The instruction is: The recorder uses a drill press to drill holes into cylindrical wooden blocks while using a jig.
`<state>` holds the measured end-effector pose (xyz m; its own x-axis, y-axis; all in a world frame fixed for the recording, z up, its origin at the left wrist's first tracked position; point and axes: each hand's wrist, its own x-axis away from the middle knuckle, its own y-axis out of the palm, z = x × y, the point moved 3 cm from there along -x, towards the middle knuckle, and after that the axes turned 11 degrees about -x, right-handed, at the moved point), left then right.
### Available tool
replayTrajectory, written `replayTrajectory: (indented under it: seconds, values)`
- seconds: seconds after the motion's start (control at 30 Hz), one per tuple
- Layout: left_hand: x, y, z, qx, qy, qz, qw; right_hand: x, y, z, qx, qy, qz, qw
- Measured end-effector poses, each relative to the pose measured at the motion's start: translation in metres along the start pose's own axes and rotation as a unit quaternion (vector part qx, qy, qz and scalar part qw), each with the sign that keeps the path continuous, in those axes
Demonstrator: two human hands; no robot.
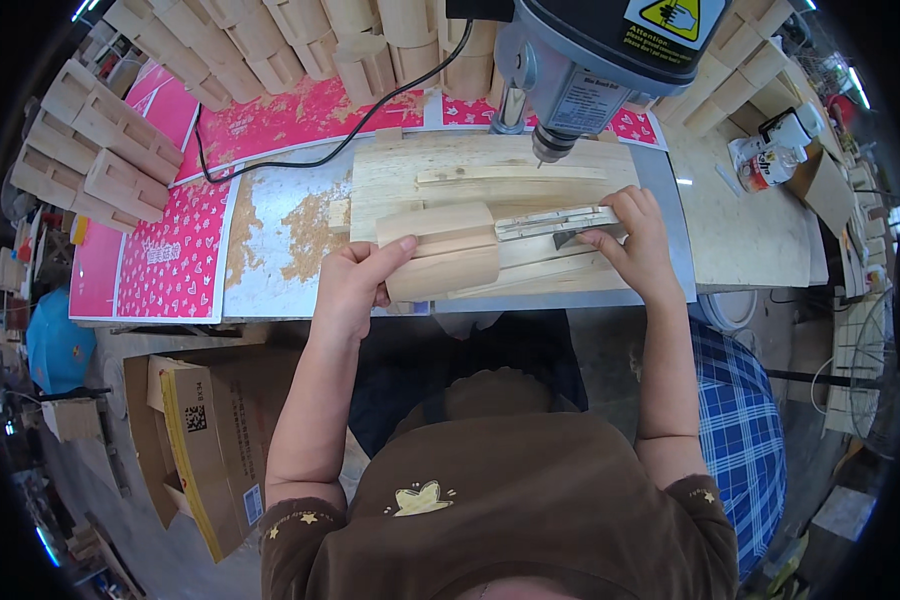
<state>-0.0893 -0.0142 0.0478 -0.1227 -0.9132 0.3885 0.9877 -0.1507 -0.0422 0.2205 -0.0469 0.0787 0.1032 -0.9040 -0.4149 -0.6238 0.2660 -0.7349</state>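
Observation:
My left hand (357,280) is closed on a pale wooden block (440,268) with rounded sides and a groove along its top. The thumb lies on top of the block and the fingers curl beneath it. In my right hand (638,240), thumb and fingers pinch a slim silver metal tool (555,224) that looks like a caliper. A dark pointed piece (567,239) juts from it near my thumb. The tool's left end meets the right end of the block; whether it reaches inside cannot be made out. Both are above a wooden board (400,165) on the bench.
A bench drill (595,70) stands over the board, its bit (541,160) pointing down. Its black cable (320,160) crosses the pink sheet (280,125). Many grooved wooden blocks (100,165) line the back and left. Sawdust (315,235) covers the metal plate. A cardboard box (205,440) sits below left.

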Motion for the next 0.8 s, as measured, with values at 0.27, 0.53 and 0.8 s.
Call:
replayTrajectory:
  seconds: [0.27, 0.53, 0.8]
  values:
    - [-0.004, 0.031, -0.01, 0.056, -0.055, -0.067, 0.995, 0.008, 0.008, -0.019, 0.029, -0.018, -0.002, 0.999]
    - [-0.016, 0.077, -0.008, 0.006, 0.114, -0.109, 0.988, 0.003, -0.003, 0.014, 0.057, 0.03, 0.014, 0.998]
    - [-0.051, 0.07, -0.016, -0.384, 0.389, 0.066, 0.835, -0.028, 0.018, 0.022, 0.048, -0.029, 0.047, 0.997]
